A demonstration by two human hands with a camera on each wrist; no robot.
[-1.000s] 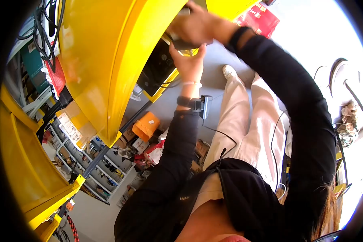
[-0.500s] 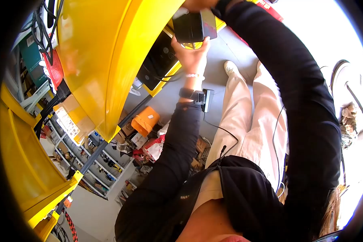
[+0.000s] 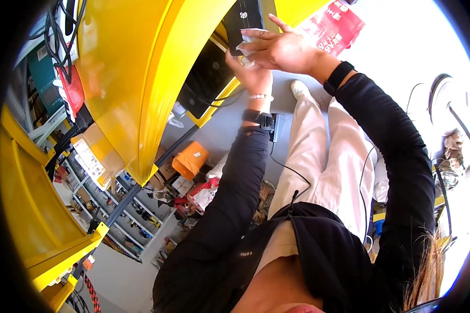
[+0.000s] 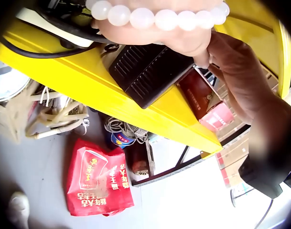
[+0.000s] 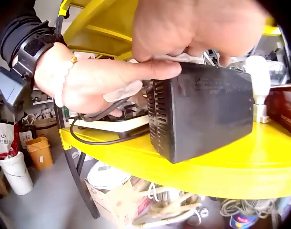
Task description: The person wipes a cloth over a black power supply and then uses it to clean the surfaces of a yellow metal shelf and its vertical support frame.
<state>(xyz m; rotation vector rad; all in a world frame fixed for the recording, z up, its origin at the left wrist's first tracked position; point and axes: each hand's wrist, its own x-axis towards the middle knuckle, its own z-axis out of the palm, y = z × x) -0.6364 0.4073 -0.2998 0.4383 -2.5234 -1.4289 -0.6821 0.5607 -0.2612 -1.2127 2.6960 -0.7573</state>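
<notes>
A black vented box (image 5: pixel 207 109) stands at the front edge of a yellow shelf (image 5: pixel 136 155). My left hand (image 3: pixel 256 78) grips its near end, the thumb laid along the top corner in the right wrist view. My right hand (image 3: pixel 287 52) is over the box's upper face, holding a crumpled white tissue (image 3: pixel 253 35) against it with slightly bent fingers. More white tissue (image 5: pixel 124 90) shows beneath the left hand. In the left wrist view, the slotted side of the box faces down past the beaded bracelet (image 4: pixel 167 20).
A white bulb-shaped object (image 5: pixel 258 76) and a red box (image 4: pixel 198 98) stand beside the black box. Cables (image 5: pixel 95 142) lie on the shelf near the left hand. Below are a red bag (image 4: pixel 100 179), an orange bin (image 3: pixel 190 160) and a carton (image 5: pixel 114 200). A yellow panel (image 3: pixel 125 78) rises at left.
My right hand has come back from the far end of the box to its near end, next to the left hand, and white tissue now shows under its fingers. The left hand stays at the box.
</notes>
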